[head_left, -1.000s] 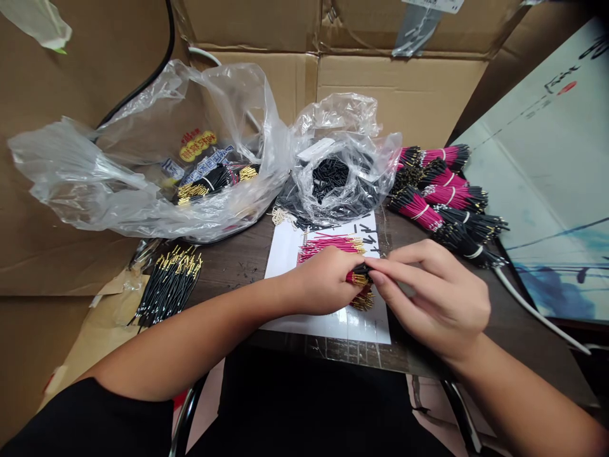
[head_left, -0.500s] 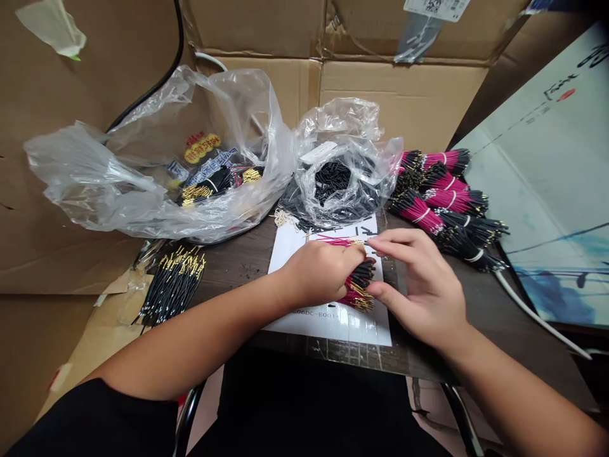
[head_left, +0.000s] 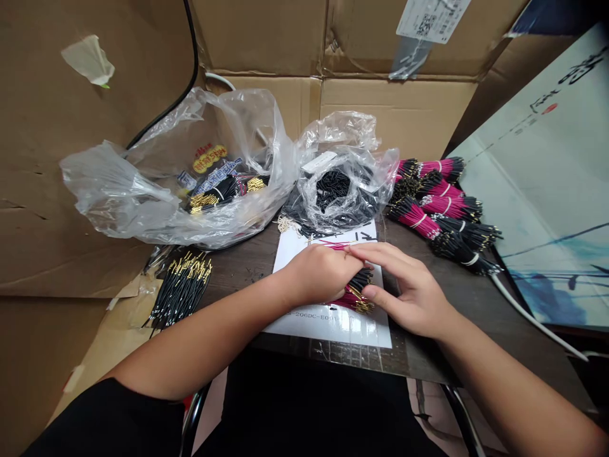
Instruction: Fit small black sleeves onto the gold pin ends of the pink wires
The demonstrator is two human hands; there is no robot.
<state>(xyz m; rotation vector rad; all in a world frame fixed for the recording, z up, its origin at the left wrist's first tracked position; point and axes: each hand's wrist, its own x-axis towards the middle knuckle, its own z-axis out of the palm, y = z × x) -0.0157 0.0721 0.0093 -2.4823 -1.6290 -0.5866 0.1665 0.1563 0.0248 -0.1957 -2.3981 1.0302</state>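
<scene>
There are two hands point(head_left: 322, 274), two large plastic bags point(head_left: 137, 206) and one printed sheet point(head_left: 328, 331)

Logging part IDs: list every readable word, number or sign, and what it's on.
"206DC-E001": white sheet under the hands; the ends of the line are unclear or hidden.
Left clear bag: coloured print, too blurred.
Cardboard label: code and print, too small.
Slip on middle bag: unreadable.
Right panel: script and red mark, not legible.
</scene>
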